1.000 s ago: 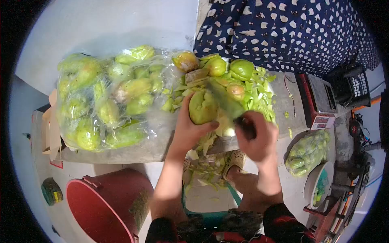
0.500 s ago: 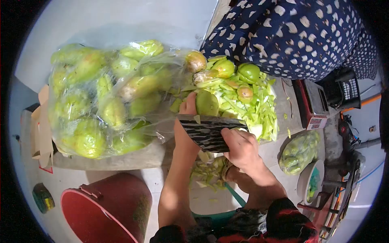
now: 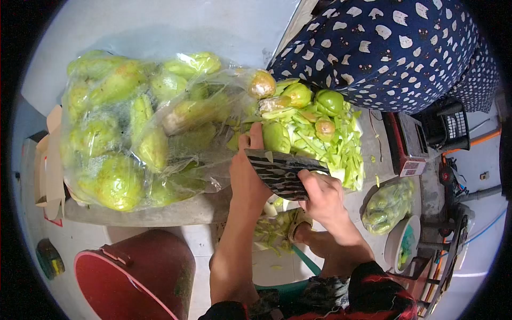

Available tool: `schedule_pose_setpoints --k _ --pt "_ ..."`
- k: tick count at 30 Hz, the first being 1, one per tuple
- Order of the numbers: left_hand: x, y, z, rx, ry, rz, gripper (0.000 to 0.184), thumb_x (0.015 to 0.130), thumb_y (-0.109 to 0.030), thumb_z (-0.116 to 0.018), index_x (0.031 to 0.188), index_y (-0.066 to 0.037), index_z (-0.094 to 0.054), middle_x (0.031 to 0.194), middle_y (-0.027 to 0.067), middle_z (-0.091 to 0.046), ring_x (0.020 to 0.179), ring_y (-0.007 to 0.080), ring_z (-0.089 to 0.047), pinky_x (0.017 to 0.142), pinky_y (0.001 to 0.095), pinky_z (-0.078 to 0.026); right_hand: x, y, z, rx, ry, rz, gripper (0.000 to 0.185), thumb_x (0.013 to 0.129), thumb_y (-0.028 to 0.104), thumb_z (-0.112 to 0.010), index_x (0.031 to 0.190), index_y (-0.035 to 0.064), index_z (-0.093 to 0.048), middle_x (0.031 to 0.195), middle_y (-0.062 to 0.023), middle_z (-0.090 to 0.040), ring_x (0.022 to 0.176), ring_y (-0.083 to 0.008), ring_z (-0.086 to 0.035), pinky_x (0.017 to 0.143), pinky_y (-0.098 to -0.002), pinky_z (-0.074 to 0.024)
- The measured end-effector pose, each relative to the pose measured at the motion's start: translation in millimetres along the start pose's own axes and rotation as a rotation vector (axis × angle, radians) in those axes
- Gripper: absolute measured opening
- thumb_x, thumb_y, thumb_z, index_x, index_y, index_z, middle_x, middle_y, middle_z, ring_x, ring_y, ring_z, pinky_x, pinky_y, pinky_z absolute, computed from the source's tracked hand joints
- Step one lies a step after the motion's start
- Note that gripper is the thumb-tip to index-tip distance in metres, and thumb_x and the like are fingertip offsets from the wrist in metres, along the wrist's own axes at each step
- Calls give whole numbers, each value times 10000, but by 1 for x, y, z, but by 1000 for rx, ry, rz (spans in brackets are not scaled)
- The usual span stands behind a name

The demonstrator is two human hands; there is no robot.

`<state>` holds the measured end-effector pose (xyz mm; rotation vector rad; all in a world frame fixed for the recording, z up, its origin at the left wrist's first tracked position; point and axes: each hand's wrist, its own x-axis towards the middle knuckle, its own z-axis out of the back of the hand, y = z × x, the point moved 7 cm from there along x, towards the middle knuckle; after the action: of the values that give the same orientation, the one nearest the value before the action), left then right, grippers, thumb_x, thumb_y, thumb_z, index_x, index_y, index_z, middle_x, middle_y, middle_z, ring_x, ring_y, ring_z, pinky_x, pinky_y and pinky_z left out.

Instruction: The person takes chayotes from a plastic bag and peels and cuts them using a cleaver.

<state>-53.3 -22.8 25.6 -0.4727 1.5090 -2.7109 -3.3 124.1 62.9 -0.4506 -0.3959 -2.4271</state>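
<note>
A broad, dark cleaver with pale streaks on its blade lies across in front of me. My right hand is closed round its handle, which the fingers cover. My left hand is closed at the blade's other end, its fingers against a smooth green papaya; the blade hides part of this grip. A small pale scrap clings to the blade's upper edge. Just beyond lies a heap of light green strips, with whole green fruits and a browned one on or beside it.
A clear plastic bag of green fruit covers the table's left. Below stands a red bin. Peelings lie on the floor near a sandalled foot. A person in dotted navy cloth is opposite; a red scale stands right.
The cleaver and both hands have shifted slightly right in view. The whole scene has also moved a little, and my grips look the same.
</note>
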Motion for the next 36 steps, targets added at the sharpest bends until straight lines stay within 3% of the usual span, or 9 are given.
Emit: schedule_pose_setpoints --k 6,18,19,23,25,29,32,35,36 --pt "0 0 -3 23 7 -24 798 678 -238 -754 1358 -50 -380 1088 227 -535 881 451 -612 698 497 -500 -1 0 1 2 4 -16 560 539 59 -697 1074 77 -533 695 -69 -546 602 -281 -586 499 -407 -466" --pt "2 -18 4 10 71 -36 817 599 -196 -760 1325 -59 -411 1119 232 -547 963 447 -592 771 493 -514 -1 -49 -7 -49 22 -197 317 687 37 -671 956 57 -505 655 -193 -582 593 -421 -583 532 -463 -460" --pt "0 -20 3 6 78 -39 817 599 -196 -760 1325 -59 -411 1119 232 -547 963 447 -592 771 493 -514 -4 -74 -16 -90 157 -479 242 743 31 -650 927 50 -493 645 -208 -579 597 -433 -580 532 -479 -451" --pt "7 -21 11 -91 63 -27 774 579 -158 -750 1289 -59 -460 1153 213 -569 978 424 -597 839 452 -507 -3 -111 2 -39 41 -568 168 809 56 -618 911 51 -485 643 -217 -584 609 -443 -587 552 -489 -463" --pt "9 -12 4 -334 145 68 746 587 -150 -764 1261 2 -482 1137 198 -611 1074 343 -605 903 388 -485 -10 -106 9 -26 21 -599 159 826 79 -613 926 57 -491 661 -218 -602 625 -451 -597 570 -496 -476" --pt "9 -10 7 -597 125 25 793 576 -123 -807 1280 -41 -453 1134 157 -604 1005 284 -626 861 380 -507 -1 -83 18 149 -94 -543 167 793 40 -652 863 40 -500 594 -179 -563 564 -387 -608 522 -413 -474" --pt "10 22 3 -1284 -18 425 655 691 -91 -753 1275 -43 -460 1109 107 -600 982 229 -616 855 353 -521 3 -59 35 275 -193 -471 172 772 60 -686 830 22 -528 587 -131 -556 479 -257 -610 454 -348 -459" --pt "9 31 -3 -1418 -11 450 646 696 -130 -750 1272 -30 -474 1097 105 -599 980 212 -613 841 333 -518 2 -36 38 304 -279 -286 200 783 79 -732 818 13 -545 549 -60 -545 452 -167 -534 461 -267 -417" --pt "9 26 0 -1355 13 311 686 674 -193 -771 1274 -21 -483 1117 99 -598 977 191 -608 818 314 -517 3 -28 40 204 -263 -143 241 730 92 -758 872 7 -583 626 -80 -605 497 -206 -594 479 -273 -446"
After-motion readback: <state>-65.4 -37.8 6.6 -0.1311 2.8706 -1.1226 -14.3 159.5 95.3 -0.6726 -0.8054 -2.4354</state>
